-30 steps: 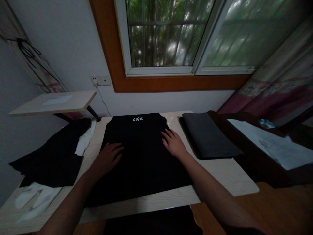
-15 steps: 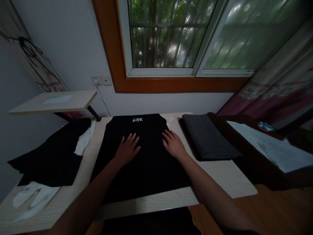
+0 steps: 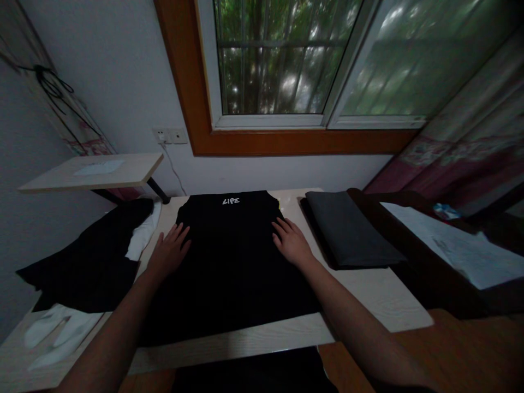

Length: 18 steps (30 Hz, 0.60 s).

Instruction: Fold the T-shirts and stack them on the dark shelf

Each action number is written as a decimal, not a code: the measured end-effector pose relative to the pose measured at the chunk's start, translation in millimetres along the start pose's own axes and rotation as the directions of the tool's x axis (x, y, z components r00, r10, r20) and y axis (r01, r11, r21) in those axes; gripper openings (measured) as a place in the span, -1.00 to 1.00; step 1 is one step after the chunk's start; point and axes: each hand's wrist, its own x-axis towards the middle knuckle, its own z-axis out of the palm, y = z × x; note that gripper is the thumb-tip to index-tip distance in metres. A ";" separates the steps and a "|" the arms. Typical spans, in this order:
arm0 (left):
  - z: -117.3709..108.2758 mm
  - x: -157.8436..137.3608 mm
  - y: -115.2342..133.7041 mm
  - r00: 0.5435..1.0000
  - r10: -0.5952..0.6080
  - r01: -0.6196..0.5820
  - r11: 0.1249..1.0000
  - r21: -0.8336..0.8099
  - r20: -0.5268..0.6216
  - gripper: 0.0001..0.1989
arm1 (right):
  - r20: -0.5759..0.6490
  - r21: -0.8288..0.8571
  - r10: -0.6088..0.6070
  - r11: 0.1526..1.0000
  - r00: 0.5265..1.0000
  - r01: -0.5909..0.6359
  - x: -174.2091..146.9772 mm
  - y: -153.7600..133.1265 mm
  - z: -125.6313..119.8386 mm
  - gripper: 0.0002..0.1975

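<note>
A black fabric piece (image 3: 233, 273) lies flat on the pale wooden table (image 3: 245, 341), with white characters near its far edge and a bit of yellow at its far right edge. Palm down, my left hand (image 3: 168, 251) rests at the left edge of the fabric, its fingers spread. On the right edge lies my right hand (image 3: 291, 243), also flat with fingers apart. Neither hand grips anything.
To the right sits a folded dark grey cloth (image 3: 352, 229). More black fabric (image 3: 90, 256) and white cloth pieces (image 3: 65, 333) lie on the left, below a small raised shelf (image 3: 135, 166). White paper (image 3: 458, 245) rests on a dark surface at the far right.
My left hand has slid left across the black fabric, from near its middle to its left edge. My right hand has stayed in place.
</note>
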 end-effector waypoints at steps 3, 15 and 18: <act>0.8 -7.4 -9.3 0.999 -0.034 0.035 0.999 0.010 -0.015 -0.47 | 0.000 -0.002 -0.003 1.000 1.000 0.003 0.1 -0.3 -0.9 -0.51; -1.2 -11.1 -24.9 0.997 -0.058 0.049 0.988 -0.144 -0.058 -0.56 | -0.067 0.122 0.067 0.991 0.995 -0.058 3.3 10.6 -0.6 -0.58; -3.9 -10.1 -27.7 0.993 -0.069 0.051 0.983 -0.175 -0.100 -0.58 | -0.094 0.138 0.117 0.985 0.989 -0.103 3.7 14.5 -0.9 -0.60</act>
